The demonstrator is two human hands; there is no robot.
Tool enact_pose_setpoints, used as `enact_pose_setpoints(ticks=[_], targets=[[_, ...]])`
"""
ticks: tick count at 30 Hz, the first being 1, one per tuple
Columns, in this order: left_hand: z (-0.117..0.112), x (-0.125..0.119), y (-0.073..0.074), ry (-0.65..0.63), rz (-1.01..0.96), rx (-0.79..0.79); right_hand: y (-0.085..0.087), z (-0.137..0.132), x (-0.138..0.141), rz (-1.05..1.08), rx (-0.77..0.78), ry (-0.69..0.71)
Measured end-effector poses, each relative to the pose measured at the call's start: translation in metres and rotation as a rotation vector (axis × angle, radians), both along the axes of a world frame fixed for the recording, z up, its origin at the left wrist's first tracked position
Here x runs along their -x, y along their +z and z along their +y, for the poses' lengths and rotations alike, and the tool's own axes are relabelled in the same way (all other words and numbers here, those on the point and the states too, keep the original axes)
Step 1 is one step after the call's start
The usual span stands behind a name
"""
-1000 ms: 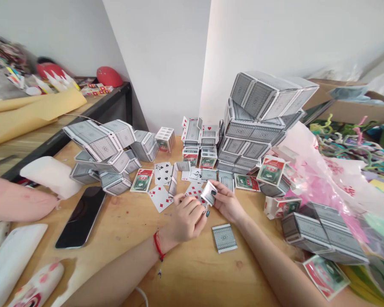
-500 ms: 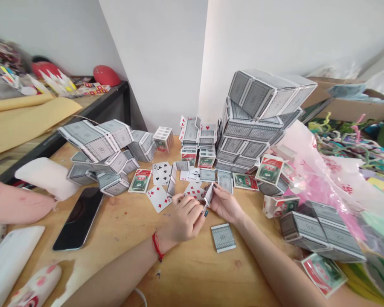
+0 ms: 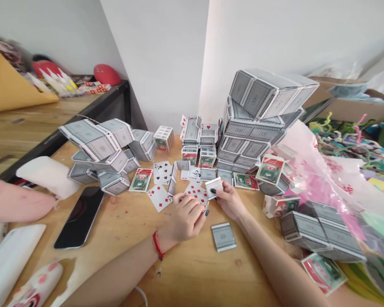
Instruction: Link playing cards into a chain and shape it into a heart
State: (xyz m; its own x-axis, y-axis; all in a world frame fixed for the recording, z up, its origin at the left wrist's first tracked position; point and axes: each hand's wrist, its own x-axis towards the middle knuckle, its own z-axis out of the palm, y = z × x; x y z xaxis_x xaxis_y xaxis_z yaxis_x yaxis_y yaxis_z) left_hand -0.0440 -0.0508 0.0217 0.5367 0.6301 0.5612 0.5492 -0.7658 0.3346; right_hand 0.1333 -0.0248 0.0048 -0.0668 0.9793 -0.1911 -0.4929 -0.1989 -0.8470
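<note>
My right hand (image 3: pixel 232 200) pinches a playing card (image 3: pixel 213 186) between thumb and fingers, its patterned grey back partly towards me. Just to the left, my left hand (image 3: pixel 188 215) is curled closed, with a red string bracelet at the wrist. A thin edge shows by its thumb, but what the fingers hold is hidden. On the wood below lies a loose grey-backed card (image 3: pixel 223 237). Beyond my hands are a four of diamonds (image 3: pixel 159 198), a spades card (image 3: pixel 162 172) and an upright bent card piece (image 3: pixel 172 179).
A tall stack of card-built blocks (image 3: pixel 251 128) rises at the back right, and a lower card structure (image 3: pixel 99 145) stands left. A phone (image 3: pixel 80 217), card boxes (image 3: pixel 141 180) and a pink plastic bag (image 3: pixel 320 179) surround the work area. Another person's arm (image 3: pixel 19 200) enters from the left.
My right hand has drawn the card slightly away from my left hand and turned its face more towards me. The yellow paper on the far left table has been lifted.
</note>
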Motion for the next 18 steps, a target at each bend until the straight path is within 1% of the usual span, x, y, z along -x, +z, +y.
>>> enact_pose_setpoints(ticks=[5,14,18], targets=[[0.0002,0.0004,-0.0004,-0.002,-0.003,-0.007,-0.0047,-0.0015,-0.003,-0.039,-0.006,-0.003],[0.0007,0.0001,-0.0001,-0.001,0.002,-0.034,-0.0026,-0.001,0.0005,0.055,0.03,0.0],[0.0009,0.0,-0.0012,0.003,0.007,-0.028,-0.0052,-0.0008,0.0,0.061,0.03,0.04]])
